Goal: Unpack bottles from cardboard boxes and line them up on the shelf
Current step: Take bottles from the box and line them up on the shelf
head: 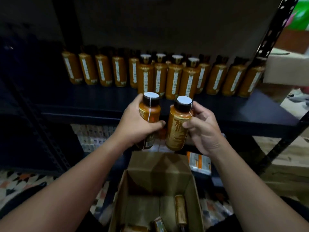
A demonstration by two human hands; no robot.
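- Hands first: your left hand (pixel 135 122) wraps its fingers round one orange bottle (pixel 150 113); your right hand (pixel 203 127) grips a second bottle (pixel 178 126), both upright just before the shelf (pixel 250 113).
- Four bottles in a short front row (pixel 168 79) stand directly behind them, ahead of the long back row (pixel 103 71).
- Below, the open cardboard box (pixel 158 173) holds a few lying bottles (pixel 181 210).
- A patterned floor (pixel 21 180) lies at left.

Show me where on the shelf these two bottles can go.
Bare shelf lies left of the four front bottles, before the back row; another bare patch to their right. The centre is crowded. Left hand and right hand each hold a bottle.
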